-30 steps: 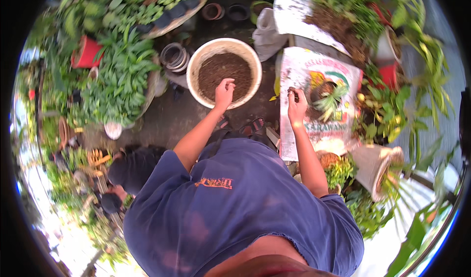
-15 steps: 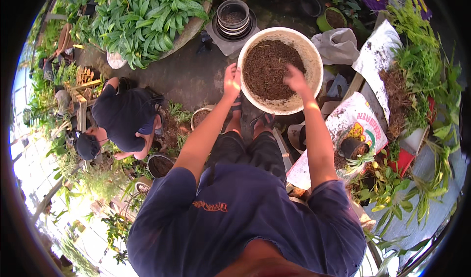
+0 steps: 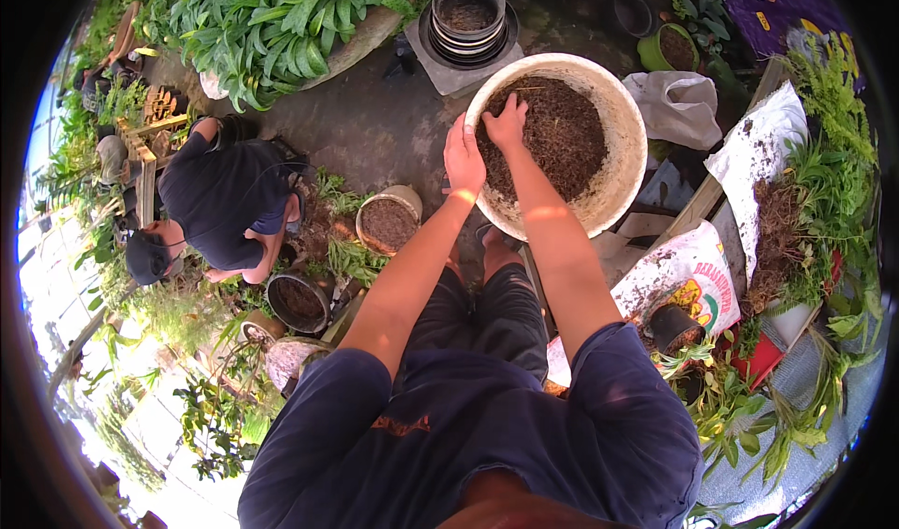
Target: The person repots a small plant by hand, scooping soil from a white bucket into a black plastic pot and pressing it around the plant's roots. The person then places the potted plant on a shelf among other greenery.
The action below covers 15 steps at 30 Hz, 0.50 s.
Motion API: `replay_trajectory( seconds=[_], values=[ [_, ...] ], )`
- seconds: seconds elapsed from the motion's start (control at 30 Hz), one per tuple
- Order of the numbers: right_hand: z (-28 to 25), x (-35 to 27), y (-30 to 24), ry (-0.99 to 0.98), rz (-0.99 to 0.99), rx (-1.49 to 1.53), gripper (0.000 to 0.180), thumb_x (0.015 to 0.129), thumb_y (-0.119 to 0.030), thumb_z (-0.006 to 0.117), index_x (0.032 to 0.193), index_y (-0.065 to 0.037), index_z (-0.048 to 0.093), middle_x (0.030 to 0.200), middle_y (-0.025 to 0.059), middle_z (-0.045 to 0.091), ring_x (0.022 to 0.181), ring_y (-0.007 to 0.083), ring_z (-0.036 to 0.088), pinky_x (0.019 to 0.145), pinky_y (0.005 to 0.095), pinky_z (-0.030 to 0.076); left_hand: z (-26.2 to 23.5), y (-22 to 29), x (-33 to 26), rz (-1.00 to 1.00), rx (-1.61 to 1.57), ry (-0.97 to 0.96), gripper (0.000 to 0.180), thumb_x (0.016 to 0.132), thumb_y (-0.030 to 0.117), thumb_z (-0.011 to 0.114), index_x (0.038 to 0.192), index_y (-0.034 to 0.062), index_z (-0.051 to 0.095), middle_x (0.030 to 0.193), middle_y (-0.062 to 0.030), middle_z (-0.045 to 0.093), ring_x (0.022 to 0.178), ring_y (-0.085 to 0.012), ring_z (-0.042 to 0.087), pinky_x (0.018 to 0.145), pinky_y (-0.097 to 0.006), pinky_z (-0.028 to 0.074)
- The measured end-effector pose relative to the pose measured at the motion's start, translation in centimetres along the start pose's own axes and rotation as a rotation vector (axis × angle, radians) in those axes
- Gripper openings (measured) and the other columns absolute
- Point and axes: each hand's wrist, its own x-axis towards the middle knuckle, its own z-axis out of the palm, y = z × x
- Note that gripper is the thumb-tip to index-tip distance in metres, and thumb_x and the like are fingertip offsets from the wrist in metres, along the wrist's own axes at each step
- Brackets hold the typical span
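Note:
A large round white tub (image 3: 626,168), its inner wall smeared with dirt, is tilted toward me and holds dark brown soil (image 3: 567,145). My left hand (image 3: 464,162) grips the tub's left rim, fingers along the outer wall. My right hand (image 3: 507,124) reaches inside, fingers apart and touching the soil near the left wall; nothing shows in its grasp. Some fingertips are partly hidden by the soil and the hand itself.
Stacked black pots (image 3: 468,19) stand beyond the tub. A soil-filled pot (image 3: 389,220) sits left of my legs. At left a person in dark clothes (image 3: 229,187) bends over. A printed sack (image 3: 688,281) with a tipped black pot (image 3: 674,328) lies at right.
My right hand has moved left across the soil, from the tub's right side to near its left wall. My left hand stays at the rim. The view has shifted slightly.

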Motion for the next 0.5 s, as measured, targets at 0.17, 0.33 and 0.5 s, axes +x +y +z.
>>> replay_trajectory(
  seconds=[0.17, 0.33, 0.5],
  values=[
    [-1.1, -0.3, 0.5, -0.121, -0.057, 0.071, 0.078, 0.074, -0.026, 0.069, 0.138, 0.000, 0.034, 0.135, 0.0287, 0.038, 0.125, 0.0436, 0.040, 0.105, 0.0451, 0.035, -0.2, 0.3, 0.0, 0.019, 0.029, 0.020, 0.036, 0.100, 0.020, 0.039, 0.126, -0.0026, 0.051, 0.119, -0.0218, 0.057, 0.108, -0.0375, 0.056, 0.093, -0.041, 0.043],
    [-0.5, 1.2, 1.0, -0.168, -0.032, 0.110, 0.076, 0.075, -0.025, 0.071, 0.137, 0.002, 0.037, 0.134, 0.0275, 0.045, 0.126, 0.0379, 0.044, 0.102, 0.0405, 0.039, -0.2, 0.8, -0.1, 0.013, 0.021, 0.016, 0.036, 0.100, 0.019, 0.038, 0.125, -0.0025, 0.051, 0.119, -0.0219, 0.057, 0.107, -0.0371, 0.056, 0.092, -0.042, 0.044],
    [0.0, 2.3, 2.9, -0.187, -0.019, 0.201, 0.072, 0.076, -0.022, 0.074, 0.134, 0.003, 0.041, 0.124, 0.0229, 0.057, 0.115, 0.0304, 0.056, 0.096, 0.0370, 0.044, -0.3, 1.5, 0.0, -0.005, 0.014, -0.010, 0.036, 0.100, 0.020, 0.038, 0.125, -0.0021, 0.052, 0.119, -0.0219, 0.058, 0.108, -0.0371, 0.056, 0.092, -0.042, 0.044]
  ],
)
